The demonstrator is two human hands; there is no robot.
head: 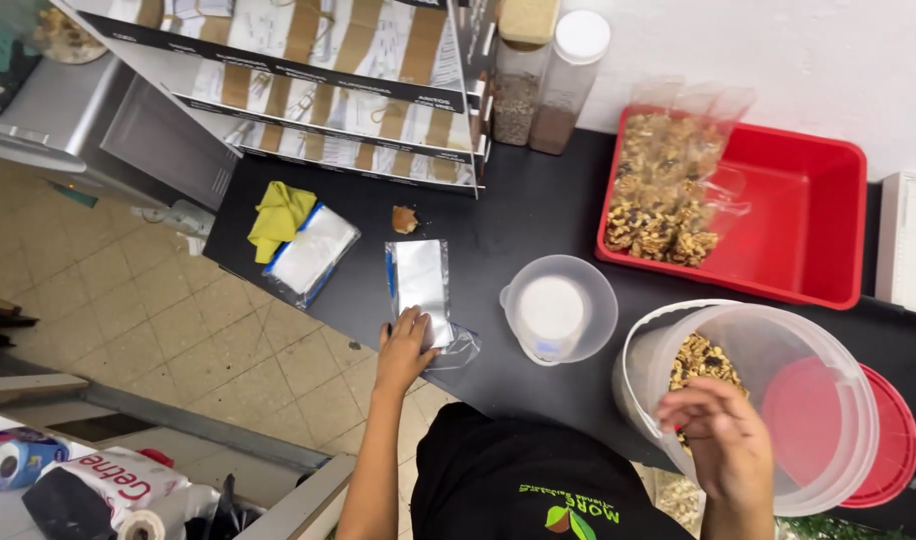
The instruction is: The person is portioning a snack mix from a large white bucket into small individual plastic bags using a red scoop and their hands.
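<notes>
- Pouch (422,283): a flat silver-and-clear bag, laid on the black counter (538,210) near its front edge, left of the scale.
- Left hand (406,348): laid on the pouch's lower end, fingers spread flat and pressing down; nothing is clamped between them.
- Right hand (720,440): held at the near rim of the tub (828,450), fingers curled loosely over the granola. Whether anything is pinched in them cannot be told.
- Tub: a large clear plastic pail, placed at the counter's right front and partly filled with granola (704,360). It is seated on a red lid (893,445).
- Scale (550,318): a small white unit, positioned between pouch and tub, with a clear bowl (595,290) set on top.
- Red bin (808,225): placed at the back right against the wall. Filled clear bags (666,190) of granola are stacked in its left half.
- Second pouch stack (313,253): laid well left of the first pouch, touching a yellow cloth (278,215).
- Crumb piece (405,219): a small brown fragment, located just behind the pouch.
- Rack (328,80): a tiered shelf of flat packets, mounted at the counter's rear left.
- Two jars (543,70): stood beside the rack at the wall, one with a white cap.
</notes>
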